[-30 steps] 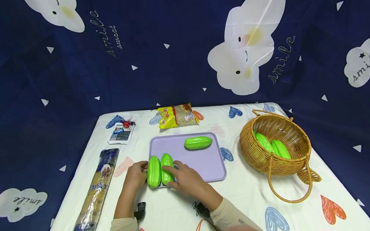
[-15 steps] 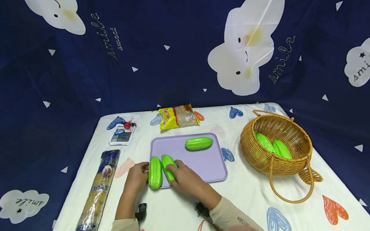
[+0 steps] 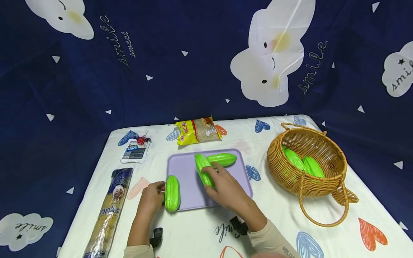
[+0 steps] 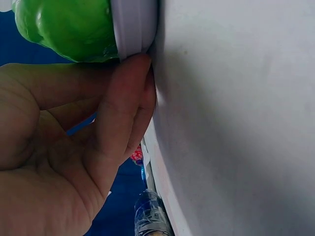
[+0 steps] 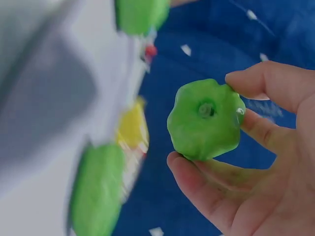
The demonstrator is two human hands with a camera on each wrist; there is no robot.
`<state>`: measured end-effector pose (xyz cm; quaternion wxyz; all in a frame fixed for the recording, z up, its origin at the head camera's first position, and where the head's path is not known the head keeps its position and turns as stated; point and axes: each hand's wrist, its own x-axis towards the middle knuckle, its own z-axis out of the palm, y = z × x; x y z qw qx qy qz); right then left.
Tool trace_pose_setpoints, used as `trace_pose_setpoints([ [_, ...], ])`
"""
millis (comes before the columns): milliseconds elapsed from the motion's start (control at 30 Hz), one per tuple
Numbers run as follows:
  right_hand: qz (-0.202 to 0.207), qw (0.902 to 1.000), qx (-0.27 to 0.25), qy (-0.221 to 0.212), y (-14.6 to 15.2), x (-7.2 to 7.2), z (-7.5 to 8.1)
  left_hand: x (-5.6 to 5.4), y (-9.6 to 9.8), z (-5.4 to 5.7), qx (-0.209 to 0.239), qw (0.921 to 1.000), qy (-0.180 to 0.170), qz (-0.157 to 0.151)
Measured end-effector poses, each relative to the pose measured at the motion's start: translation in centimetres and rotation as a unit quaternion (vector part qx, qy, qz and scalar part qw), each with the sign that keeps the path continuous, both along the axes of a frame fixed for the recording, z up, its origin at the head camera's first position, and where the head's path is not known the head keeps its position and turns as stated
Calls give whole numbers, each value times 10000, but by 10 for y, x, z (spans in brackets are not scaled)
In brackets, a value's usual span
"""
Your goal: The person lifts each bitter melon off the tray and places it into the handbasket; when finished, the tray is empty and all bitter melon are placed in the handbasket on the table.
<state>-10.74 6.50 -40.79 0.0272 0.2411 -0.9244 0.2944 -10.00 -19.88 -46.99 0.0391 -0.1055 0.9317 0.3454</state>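
Observation:
My right hand (image 3: 226, 186) grips a bright green ribbed gourd (image 3: 204, 169) over the middle of the lilac tray (image 3: 229, 193). In the right wrist view the end of this gourd (image 5: 204, 120) faces the camera, between thumb and fingers. My left hand (image 3: 151, 199) is at the tray's left edge; in the left wrist view its thumb and fingers (image 4: 125, 93) pinch at the tray wall (image 4: 133, 24). A second gourd (image 3: 172, 193) lies along that left side, and a third gourd (image 3: 226, 159) lies at the tray's back right.
A wicker basket (image 3: 274, 172) holding several green gourds stands at the right, its handle lying toward the front. Behind the tray lies a yellow food bag (image 3: 198, 130). At left are a long pasta pack (image 3: 111, 208) and a small white packet (image 3: 135, 152).
The right hand has taken the gourd from beside the left one and carried it up, back and to the right, over the tray. The left hand has stayed in place.

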Motion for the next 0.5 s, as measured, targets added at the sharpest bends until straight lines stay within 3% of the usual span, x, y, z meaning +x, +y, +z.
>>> trace_pose_setpoints([
  [267, -1128, 9913, -358, 578, 62, -6, 32, 0, 1, -2, 3, 10000, 9, 31],
  [500, -2306, 9665, -790, 805, 120, -11, 45, -1, 0, -1, 8, 10000, 10, -9],
])
